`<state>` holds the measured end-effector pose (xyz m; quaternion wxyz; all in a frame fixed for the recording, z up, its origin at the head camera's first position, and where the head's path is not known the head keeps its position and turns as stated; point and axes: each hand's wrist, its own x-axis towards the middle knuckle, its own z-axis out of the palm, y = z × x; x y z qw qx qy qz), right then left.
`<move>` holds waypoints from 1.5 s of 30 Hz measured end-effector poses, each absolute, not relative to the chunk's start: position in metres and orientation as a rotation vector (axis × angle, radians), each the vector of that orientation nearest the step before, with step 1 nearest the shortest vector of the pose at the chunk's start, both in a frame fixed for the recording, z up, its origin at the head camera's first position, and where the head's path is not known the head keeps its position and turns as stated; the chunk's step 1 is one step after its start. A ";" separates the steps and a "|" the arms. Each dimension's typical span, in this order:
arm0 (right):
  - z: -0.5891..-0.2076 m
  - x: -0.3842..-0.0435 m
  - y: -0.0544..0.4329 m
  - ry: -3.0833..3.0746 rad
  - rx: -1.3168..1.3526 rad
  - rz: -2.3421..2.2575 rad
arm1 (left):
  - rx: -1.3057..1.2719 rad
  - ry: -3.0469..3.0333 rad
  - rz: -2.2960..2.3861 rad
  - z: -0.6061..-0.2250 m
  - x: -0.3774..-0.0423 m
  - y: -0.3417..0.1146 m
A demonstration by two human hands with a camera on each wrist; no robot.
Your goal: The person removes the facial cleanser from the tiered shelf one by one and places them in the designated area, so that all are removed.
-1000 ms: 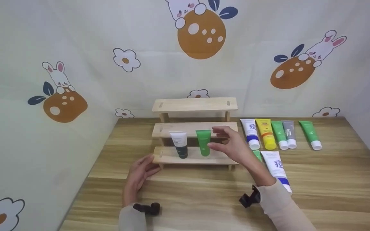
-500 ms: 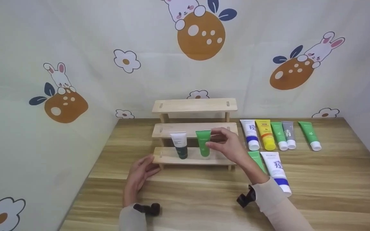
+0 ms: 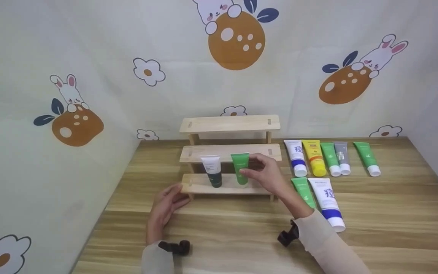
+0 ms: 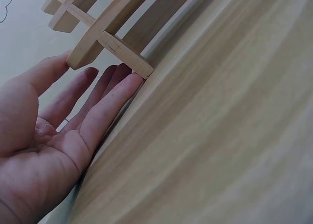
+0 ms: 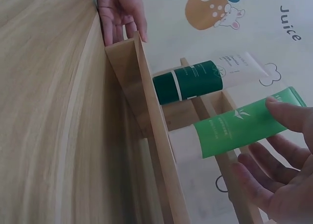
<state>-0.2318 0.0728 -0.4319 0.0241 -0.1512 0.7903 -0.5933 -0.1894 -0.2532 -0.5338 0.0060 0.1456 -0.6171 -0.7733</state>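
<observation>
In the head view a three-tier wooden rack (image 3: 230, 123) stands on the table. On its lowest shelf a white-and-dark-green squeeze tube (image 3: 213, 171) stands upright on its cap. To its right a green squeeze tube (image 3: 240, 169) is upright too, its white cap at the shelf. My right hand (image 3: 268, 175) pinches this green tube, thumb on the front face (image 5: 244, 123) and fingers behind. At the rack's left end my left hand (image 3: 165, 203) touches the lowest shelf. The left wrist view has its thumb at the shelf corner and nearly straight fingers by the leg (image 4: 127, 55).
Right of the rack, several tubes lie in a back row, among them a yellow tube (image 3: 314, 158) and a grey one (image 3: 341, 158). Nearer lie a green tube (image 3: 303, 192) and a large white-and-blue tube (image 3: 327, 203), close to my right forearm. A patterned cloth (image 3: 188, 87) hangs behind.
My right hand has shifted slightly left, its thumb reaching further over the green tube. The lying green tube near the forearm shows more now. My left hand and the rack hold still.
</observation>
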 end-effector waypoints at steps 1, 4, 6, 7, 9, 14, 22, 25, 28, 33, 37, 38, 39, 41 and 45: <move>-0.432 -0.231 0.072 2.452 -0.456 -1.836 | 0.461 -1.926 -2.423 -0.534 -0.189 -0.253; -0.431 -0.231 0.071 2.466 -0.445 -1.846 | 0.462 -1.907 -2.438 -0.535 -0.189 -0.254; -0.431 -0.230 0.070 2.478 -0.444 -1.849 | 0.458 -1.898 -2.450 -0.535 -0.189 -0.254; -0.431 -0.230 0.070 2.485 -0.449 -1.849 | 0.455 -1.897 -2.455 -0.535 -0.189 -0.254; -0.432 -0.230 0.069 2.506 -0.464 -1.838 | 0.444 -1.900 -2.459 -0.535 -0.188 -0.255; -0.429 -0.226 0.070 2.513 -0.499 -1.834 | 0.437 -1.896 -2.460 -0.536 -0.187 -0.254; -0.421 -0.217 0.075 2.440 -0.568 -1.890 | 0.420 -1.935 -2.440 -0.536 -0.189 -0.253; -0.415 -0.213 0.081 2.429 -0.546 -1.893 | 0.427 -1.937 -2.435 -0.536 -0.190 -0.252; -0.408 -0.209 0.090 2.404 -0.531 -1.887 | 0.426 -1.939 -2.433 -0.535 -0.191 -0.251; -0.401 -0.201 0.110 2.430 -0.463 -1.841 | 0.440 -1.926 -2.441 -0.534 -0.191 -0.252; -0.396 -0.196 0.130 2.505 -0.347 -1.827 | 0.443 -1.927 -2.439 -0.533 -0.190 -0.253; -0.395 -0.195 0.136 2.521 -0.318 -1.836 | 0.444 -1.931 -2.438 -0.533 -0.189 -0.253; -0.394 -0.194 0.141 2.542 -0.291 -1.839 | 0.448 -1.935 -2.436 -0.533 -0.189 -0.254; -0.391 -0.192 0.154 2.578 -0.241 -1.837 | 0.445 -1.942 -2.433 -0.533 -0.189 -0.254; -0.389 -0.190 0.181 2.603 -0.192 -1.821 | 0.447 -1.941 -2.433 -0.533 -0.187 -0.254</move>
